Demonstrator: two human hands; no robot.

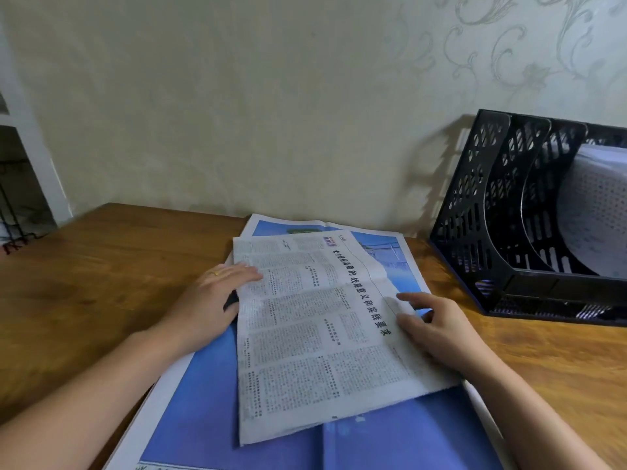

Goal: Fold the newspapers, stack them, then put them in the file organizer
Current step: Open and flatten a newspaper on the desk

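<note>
A folded grey newspaper [312, 334] with printed columns lies on top of a larger, unfolded blue newspaper [373, 439] on the wooden table [101, 266]. My left hand [210, 300] rests on the folded paper's left edge, fingers flat on top and the thumb seemingly tucked under the edge. My right hand [437, 330] lies on its right edge with fingers loosely bent, the index finger pointing left. The black mesh file organizer [502, 215] stands at the back right of the table.
White papers [597, 212] fill the organizer's right slot; its two left slots look empty. A patterned wall stands right behind the table. A white door frame and a dark wire rack [13, 212] are at the far left.
</note>
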